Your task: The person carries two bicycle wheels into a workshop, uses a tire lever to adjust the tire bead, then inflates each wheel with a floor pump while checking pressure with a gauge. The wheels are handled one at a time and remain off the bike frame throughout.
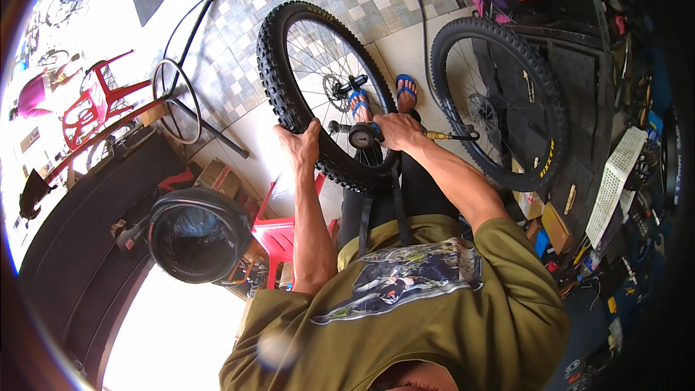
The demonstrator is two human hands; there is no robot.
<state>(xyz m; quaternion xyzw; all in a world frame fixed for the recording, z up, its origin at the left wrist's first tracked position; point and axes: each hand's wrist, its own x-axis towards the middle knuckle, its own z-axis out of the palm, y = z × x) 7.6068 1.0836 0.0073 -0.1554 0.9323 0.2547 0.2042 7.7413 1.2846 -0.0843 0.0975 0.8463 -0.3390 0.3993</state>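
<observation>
A bicycle wheel with a knobby black tire (274, 65) stands upright in front of my lap, its hub and brake disc (336, 91) facing right. My left hand (298, 145) grips the tire on its near left side, thumb on the tread. In my right hand (399, 132) is a tire inflator with a round gauge (361, 137), held across the near part of the wheel. The inflator's left end reaches toward the rim; whether it sits on a valve I cannot tell. From its right end a brass fitting (438, 135) leads to a black air hose (421, 22).
A second wheel (554, 119) leans against a dark cabinet (579, 94) on the right. At left are a floor stand (190, 47) with a bare rim (194, 134), stacked tires (163, 242) and a red plastic stool (275, 235). Tools and a white perforated basket (615, 185) lie far right.
</observation>
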